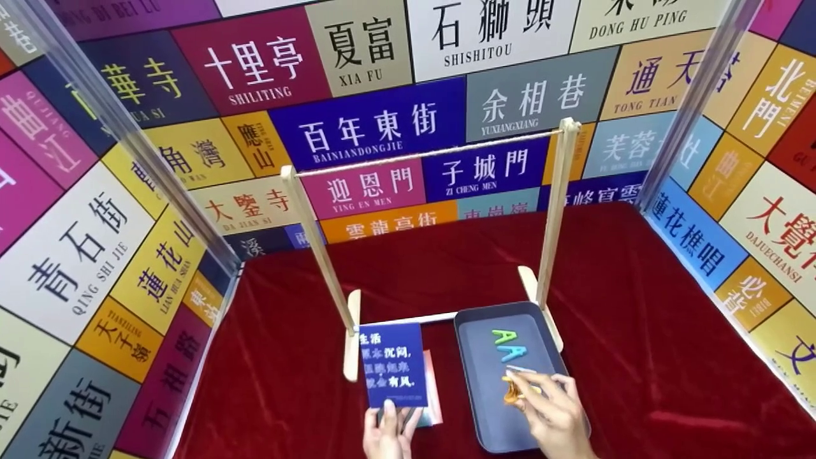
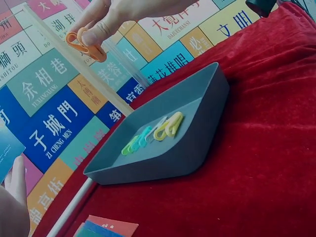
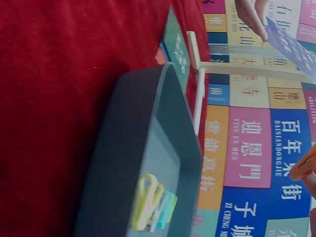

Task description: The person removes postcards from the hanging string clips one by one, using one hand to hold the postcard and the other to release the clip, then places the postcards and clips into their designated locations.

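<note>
My left hand (image 1: 387, 435) holds a dark blue card (image 1: 394, 366) with white lettering by its lower edge, thumb on the printed face. An orange clothes peg (image 2: 87, 47) is pinched in my right hand (image 1: 554, 413), above the near part of a dark grey tray (image 1: 489, 422). Inside that tray lie a green peg (image 1: 505, 336), a light blue peg (image 1: 512, 353), a pale grey one and a yellow peg (image 2: 169, 127). More cards (image 3: 176, 52) lie on the red cloth, partly hidden behind the held card in the head view.
A wooden stand with two upright posts (image 1: 553, 217) stands behind the card and tray. A thin rope (image 1: 428, 153) runs between the post tops, and a white bar (image 1: 408, 319) joins the feet. Red velvet cloth (image 1: 287, 395) covers the table. Colourful lettered panels (image 1: 370, 124) surround it.
</note>
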### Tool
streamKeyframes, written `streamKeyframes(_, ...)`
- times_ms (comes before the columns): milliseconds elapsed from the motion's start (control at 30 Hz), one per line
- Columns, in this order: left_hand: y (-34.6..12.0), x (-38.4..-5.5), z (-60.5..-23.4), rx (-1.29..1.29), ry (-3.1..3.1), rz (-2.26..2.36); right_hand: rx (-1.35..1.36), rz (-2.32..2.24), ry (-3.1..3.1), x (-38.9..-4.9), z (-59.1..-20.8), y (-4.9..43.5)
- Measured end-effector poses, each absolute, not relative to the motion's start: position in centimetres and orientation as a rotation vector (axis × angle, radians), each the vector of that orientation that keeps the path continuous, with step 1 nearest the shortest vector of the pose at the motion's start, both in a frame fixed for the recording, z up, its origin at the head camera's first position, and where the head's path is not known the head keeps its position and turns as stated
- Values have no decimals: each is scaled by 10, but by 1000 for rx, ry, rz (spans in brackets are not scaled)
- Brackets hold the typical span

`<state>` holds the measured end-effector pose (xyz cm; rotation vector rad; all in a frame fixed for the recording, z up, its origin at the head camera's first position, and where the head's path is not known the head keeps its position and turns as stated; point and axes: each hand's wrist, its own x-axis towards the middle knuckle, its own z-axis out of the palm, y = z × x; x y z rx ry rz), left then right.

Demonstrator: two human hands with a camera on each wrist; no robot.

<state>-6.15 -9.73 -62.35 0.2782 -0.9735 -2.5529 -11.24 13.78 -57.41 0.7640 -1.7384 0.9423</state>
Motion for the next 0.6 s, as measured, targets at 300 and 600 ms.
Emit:
streamKeyframes(300,-97,-62,-619,659,-979,-2536,789,908,-1740,-113,-595,141)
streamKeyframes(600,-99,-58,-639,774,-1073,-2497,758,870,-1843,-109,-627,156)
